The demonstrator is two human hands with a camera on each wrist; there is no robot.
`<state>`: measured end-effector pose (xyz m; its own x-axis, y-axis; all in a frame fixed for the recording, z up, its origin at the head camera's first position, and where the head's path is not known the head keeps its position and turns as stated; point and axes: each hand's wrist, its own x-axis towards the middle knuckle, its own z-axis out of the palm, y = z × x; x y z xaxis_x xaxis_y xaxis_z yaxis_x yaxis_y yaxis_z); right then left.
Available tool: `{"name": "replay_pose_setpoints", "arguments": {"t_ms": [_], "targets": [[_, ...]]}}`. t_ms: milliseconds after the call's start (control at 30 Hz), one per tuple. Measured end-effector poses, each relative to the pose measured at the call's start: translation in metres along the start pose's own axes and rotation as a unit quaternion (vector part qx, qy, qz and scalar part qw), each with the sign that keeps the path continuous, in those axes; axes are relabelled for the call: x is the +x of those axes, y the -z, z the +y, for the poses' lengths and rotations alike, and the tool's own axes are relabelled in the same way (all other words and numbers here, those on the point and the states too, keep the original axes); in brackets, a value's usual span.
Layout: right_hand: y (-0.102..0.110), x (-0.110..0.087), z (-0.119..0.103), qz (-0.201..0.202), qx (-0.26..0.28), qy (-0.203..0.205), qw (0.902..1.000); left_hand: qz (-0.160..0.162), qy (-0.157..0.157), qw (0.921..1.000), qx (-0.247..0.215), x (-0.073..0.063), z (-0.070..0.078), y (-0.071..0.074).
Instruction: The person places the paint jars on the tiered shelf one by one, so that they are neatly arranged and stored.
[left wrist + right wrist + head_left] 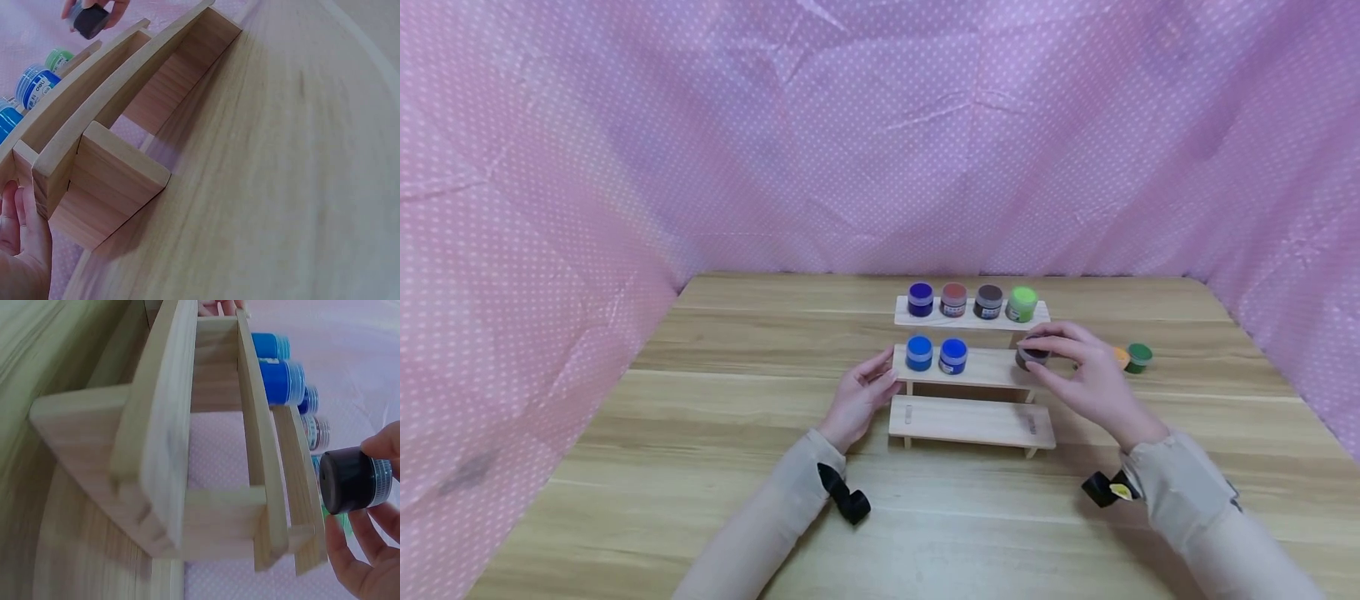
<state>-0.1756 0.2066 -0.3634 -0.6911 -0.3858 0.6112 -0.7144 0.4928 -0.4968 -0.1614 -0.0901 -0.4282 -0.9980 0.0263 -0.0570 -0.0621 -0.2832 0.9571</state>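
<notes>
My right hand (1093, 379) pinches a small dark paint jar (1032, 357) between thumb and fingers, over the right end of the middle step of a wooden stepped rack (970, 421). In the right wrist view the dark jar (347, 480) is tilted and stands apart from the boards. My left hand (859, 400) grips the left end of the middle step; some of its fingers are hidden behind the wood. On that step's left half sit a lighter blue jar (919, 354) and a deeper blue jar (953, 357).
The top step carries a violet jar (921, 300), a reddish-brown jar (953, 300), a dark brown jar (988, 302) and a light green jar (1022, 305). Right of the rack, an orange jar (1122, 357) and a dark green jar (1138, 358) stand on the wooden table (700, 417), partly behind my right hand.
</notes>
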Motion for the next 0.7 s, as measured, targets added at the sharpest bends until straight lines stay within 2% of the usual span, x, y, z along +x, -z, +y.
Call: {"name": "replay_pose_setpoints", "arguments": {"t_ms": [400, 533, 700], "targets": [[-0.016, 0.013, -0.006, -0.031, 0.011, 0.011, 0.9994, 0.005, -0.001, 0.9999, 0.011, 0.002, 0.002, -0.001], [-0.022, 0.014, -0.008, -0.044, -0.017, 0.005, 0.9989, 0.006, 0.003, 0.9999, 0.014, 0.001, 0.001, 0.0], [-0.027, 0.015, -0.01, -0.05, -0.043, 0.018, 0.9977, 0.007, 0.0, 0.9999, 0.012, 0.0, 0.0, 0.0]]}}
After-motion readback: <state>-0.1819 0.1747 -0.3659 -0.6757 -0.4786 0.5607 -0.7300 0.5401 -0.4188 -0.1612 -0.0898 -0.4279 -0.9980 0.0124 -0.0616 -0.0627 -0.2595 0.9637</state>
